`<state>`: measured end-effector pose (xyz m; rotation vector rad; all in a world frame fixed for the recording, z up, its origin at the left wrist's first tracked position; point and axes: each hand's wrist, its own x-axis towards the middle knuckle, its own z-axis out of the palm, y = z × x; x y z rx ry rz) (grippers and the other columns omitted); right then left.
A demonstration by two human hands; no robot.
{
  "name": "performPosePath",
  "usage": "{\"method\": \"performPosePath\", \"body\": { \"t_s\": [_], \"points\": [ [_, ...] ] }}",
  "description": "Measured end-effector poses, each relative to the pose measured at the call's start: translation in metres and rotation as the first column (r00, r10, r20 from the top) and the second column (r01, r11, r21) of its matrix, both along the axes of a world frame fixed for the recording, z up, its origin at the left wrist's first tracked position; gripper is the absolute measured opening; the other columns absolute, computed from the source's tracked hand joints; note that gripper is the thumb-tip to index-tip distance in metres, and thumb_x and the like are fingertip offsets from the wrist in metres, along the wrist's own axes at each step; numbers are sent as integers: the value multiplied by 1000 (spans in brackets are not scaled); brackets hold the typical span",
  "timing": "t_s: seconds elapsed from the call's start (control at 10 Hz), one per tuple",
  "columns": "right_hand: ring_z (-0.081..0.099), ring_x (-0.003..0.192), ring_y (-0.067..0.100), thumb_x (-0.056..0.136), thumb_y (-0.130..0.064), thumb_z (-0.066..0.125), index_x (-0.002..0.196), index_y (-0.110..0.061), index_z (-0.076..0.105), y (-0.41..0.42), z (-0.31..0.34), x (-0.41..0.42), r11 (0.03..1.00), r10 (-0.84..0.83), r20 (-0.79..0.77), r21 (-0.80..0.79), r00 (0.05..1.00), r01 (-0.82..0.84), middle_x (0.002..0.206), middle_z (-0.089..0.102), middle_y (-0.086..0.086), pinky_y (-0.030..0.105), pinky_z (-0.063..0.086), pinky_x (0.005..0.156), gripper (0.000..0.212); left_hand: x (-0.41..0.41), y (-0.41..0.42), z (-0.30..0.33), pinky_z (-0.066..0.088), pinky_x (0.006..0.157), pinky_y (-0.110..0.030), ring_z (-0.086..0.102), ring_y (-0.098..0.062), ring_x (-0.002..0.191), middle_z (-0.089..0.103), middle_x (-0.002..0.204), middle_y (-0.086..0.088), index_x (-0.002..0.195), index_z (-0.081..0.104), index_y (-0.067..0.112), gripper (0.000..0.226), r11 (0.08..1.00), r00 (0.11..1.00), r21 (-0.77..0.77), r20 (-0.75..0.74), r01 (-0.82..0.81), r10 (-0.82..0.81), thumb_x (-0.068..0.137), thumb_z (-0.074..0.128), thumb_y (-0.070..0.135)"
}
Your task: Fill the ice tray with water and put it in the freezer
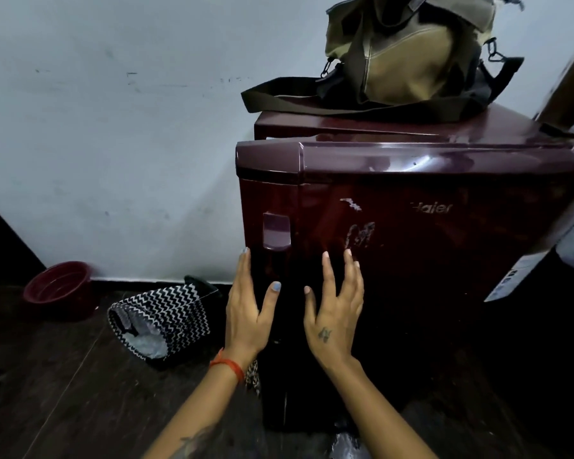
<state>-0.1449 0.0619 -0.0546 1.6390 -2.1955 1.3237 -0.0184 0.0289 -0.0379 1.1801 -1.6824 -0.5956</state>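
A small maroon fridge with a glossy door stands against the pale wall, its door closed. My left hand lies flat at the door's left edge, just below the square handle recess, fingers straight. My right hand presses flat on the door front with fingers spread. Neither hand holds anything. No ice tray is in view.
A khaki bag with a dark strap sits on top of the fridge. On the dark wooden floor to the left lie a black-and-white zigzag bag and a red bowl. A white label shows on the fridge's right side.
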Motion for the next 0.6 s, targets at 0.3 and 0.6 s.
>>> {"method": "performPosePath", "body": {
  "t_s": [0.3, 0.6],
  "points": [
    [-3, 145, 21, 94, -33, 50, 148, -30, 14, -39, 5, -6, 994, -16, -20, 108, 1000, 18, 157, -6, -2, 54, 15, 112, 65, -13, -52, 7, 28, 115, -40, 25, -18, 144, 23, 158, -2, 151, 12, 25, 93, 998, 999, 59, -18, 34, -33, 78, 18, 81],
    [7, 146, 19, 97, -37, 44, 149, -21, 18, -24, 21, -9, 994, 31, 8, 103, 999, -32, 159, 5, 1, 47, 4, 117, 60, -24, -40, 13, 1, 111, -5, 3, -10, 146, 4, 160, -8, 151, 6, 12, 79, 999, 997, 6, -61, -48, 49, 89, 26, 57]
  ]
}}
